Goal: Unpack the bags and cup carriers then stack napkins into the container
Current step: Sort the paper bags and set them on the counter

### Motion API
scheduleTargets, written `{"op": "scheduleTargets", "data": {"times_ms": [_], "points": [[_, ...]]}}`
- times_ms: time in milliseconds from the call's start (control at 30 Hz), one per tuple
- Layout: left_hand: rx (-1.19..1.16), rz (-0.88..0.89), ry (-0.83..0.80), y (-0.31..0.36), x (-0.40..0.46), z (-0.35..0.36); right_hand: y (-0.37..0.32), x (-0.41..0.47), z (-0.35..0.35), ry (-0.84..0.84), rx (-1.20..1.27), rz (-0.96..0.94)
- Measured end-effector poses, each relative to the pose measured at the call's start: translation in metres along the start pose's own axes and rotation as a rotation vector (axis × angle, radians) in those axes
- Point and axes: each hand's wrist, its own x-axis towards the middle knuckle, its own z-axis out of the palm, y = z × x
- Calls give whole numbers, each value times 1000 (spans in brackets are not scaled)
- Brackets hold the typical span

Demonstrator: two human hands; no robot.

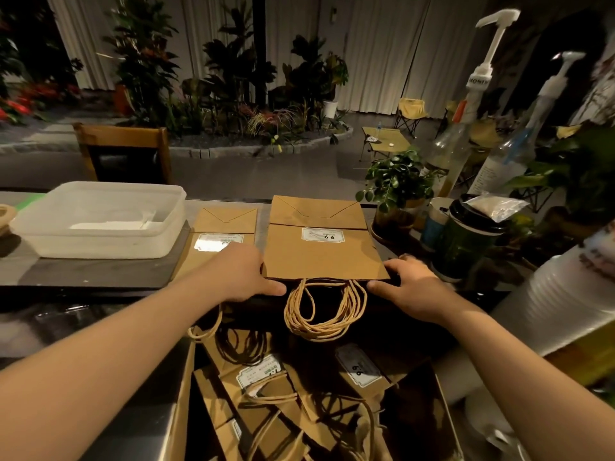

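A stack of flat brown paper bags [321, 251] with a "9.9" label lies on the counter, its rope handles [324, 309] hanging over the near edge. My left hand [244, 272] holds the stack's near left corner, and my right hand [411, 282] holds its near right corner. A second, narrower stack of bags [216, 239] lies just to the left, partly under my left hand. A white plastic container [100, 221] with napkins in its bottom stands at the far left. Below the counter, an open cardboard box [186, 394] holds more bags [276, 404].
A dark takeaway cup [472, 241], a small potted plant [396, 184] and two pump syrup bottles [462, 134] crowd the right side. A sleeve of stacked plastic cups [559, 294] lies at the far right. A wooden chair [126, 154] stands behind the counter.
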Motion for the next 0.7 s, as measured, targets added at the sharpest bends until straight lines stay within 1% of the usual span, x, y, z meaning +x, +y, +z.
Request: {"op": "scheduleTargets", "data": {"times_ms": [133, 267, 367, 434, 500, 534, 600, 634, 701], "points": [[82, -17, 25, 4, 0, 1, 0, 0, 0, 7, -40, -20], [25, -27, 37, 3, 0, 3, 0, -2, 2, 20, 2, -6], [24, -29, 18, -1, -1, 2, 2, -1, 5, 17, -39, 2], [-3, -12, 26, -5, -3, -3, 4, -2, 3, 3, 16, -5], [-163, -19, 106, -9, -4, -8, 4, -3, 0, 44, 190, -8], [-311, -44, 161, -9, -4, -10, 3, -3, -1, 82, 298, 19], [-657, -95, 259, -3, -2, -10, -2, 0, -3, 147, 456, 138], [-809, -118, 271, 3, 0, -8, -7, 3, -4, 160, 485, 204], [-1072, -151, 224, 15, 2, 0, -19, 8, -4, 172, 471, 291]]}}
